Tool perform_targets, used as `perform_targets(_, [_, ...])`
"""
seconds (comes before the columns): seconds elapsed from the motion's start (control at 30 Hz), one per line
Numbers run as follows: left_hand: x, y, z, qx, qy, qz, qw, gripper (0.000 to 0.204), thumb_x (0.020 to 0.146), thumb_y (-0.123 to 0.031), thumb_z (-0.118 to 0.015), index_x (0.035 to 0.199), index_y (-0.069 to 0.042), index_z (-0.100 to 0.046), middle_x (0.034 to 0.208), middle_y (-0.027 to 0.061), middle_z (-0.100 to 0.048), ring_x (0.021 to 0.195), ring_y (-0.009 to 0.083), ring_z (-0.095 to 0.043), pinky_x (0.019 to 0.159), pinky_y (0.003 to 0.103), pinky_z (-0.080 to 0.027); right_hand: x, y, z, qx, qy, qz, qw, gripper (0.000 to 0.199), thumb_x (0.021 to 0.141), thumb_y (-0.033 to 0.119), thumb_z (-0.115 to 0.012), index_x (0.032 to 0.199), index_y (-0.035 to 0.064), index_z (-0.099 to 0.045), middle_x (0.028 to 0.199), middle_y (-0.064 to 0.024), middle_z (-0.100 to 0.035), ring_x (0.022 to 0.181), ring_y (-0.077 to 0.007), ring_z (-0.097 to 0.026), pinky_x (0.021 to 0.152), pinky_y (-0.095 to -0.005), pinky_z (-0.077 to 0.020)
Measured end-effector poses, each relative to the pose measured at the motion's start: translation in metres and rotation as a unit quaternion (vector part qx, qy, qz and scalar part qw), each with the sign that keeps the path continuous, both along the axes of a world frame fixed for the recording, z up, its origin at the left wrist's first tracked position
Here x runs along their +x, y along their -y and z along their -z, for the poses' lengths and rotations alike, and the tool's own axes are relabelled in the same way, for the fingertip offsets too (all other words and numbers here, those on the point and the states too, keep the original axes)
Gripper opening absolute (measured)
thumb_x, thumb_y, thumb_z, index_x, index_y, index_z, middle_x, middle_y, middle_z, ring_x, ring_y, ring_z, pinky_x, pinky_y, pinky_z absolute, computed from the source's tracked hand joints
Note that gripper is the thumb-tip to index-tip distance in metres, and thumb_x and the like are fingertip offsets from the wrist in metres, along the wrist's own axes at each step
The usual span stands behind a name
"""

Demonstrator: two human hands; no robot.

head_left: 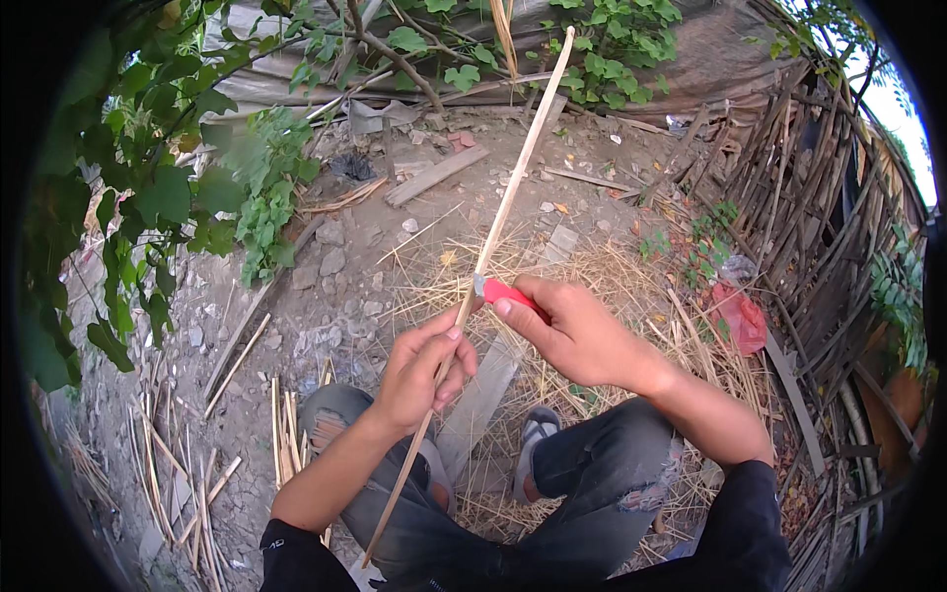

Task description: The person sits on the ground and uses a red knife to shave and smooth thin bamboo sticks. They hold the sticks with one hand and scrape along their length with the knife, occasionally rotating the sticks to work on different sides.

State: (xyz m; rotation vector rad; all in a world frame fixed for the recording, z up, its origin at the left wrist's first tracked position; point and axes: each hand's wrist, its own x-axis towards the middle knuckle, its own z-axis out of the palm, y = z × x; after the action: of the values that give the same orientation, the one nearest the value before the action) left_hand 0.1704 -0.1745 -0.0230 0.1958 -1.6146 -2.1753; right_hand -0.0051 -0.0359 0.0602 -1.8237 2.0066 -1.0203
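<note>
A long, thin wooden strip (512,192) slants across the middle, from near my lap up toward the far tarp. The far part is pale and the near part browner. My left hand (426,370) is closed around it below its middle. In my right hand (577,333) is a red-handled knife (508,294), held in a closed grip. Its short grey blade rests against the strip just beyond my left fingers. Part of the blade is hidden where it meets the wood.
Straw-like shavings (621,296) cover the ground around a flat board (480,400) between my feet. Cut strips (286,434) lie at my left. A stick fence (789,178) stands at right with a red plastic bag (740,318) beside it. Leafy branches (163,192) hang at left.
</note>
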Motion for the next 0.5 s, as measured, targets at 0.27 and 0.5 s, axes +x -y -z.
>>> perform_targets(0.27, [-0.042,0.022,0.035,-0.025,0.028,0.000,0.999,0.043,0.113,-0.019,-0.047,0.153,-0.002,-0.049,0.080,-0.0017,-0.051,0.050,0.0021,-0.038,0.043,0.019,-0.032,-0.023,0.028,0.058,0.086,-0.105,0.050,0.990,0.048,0.107,0.046,-0.053,0.095,0.0017,-0.066,0.074,-0.0247,-0.069,0.070,-0.0476,-0.068,0.065,-0.0568,-0.0525])
perform_targets(0.5, [-0.070,0.026,0.068,-0.123,0.097,-0.062,0.986,0.041,0.112,-0.017,-0.054,0.149,-0.002,-0.053,0.076,-0.0055,-0.052,0.053,-0.0003,-0.037,0.046,0.020,-0.029,-0.066,0.033,0.099,0.059,-0.177,0.072,0.980,0.047,0.104,0.050,-0.057,0.092,0.0045,-0.064,0.067,-0.0209,-0.067,0.062,-0.0459,-0.067,0.058,-0.0550,-0.0530])
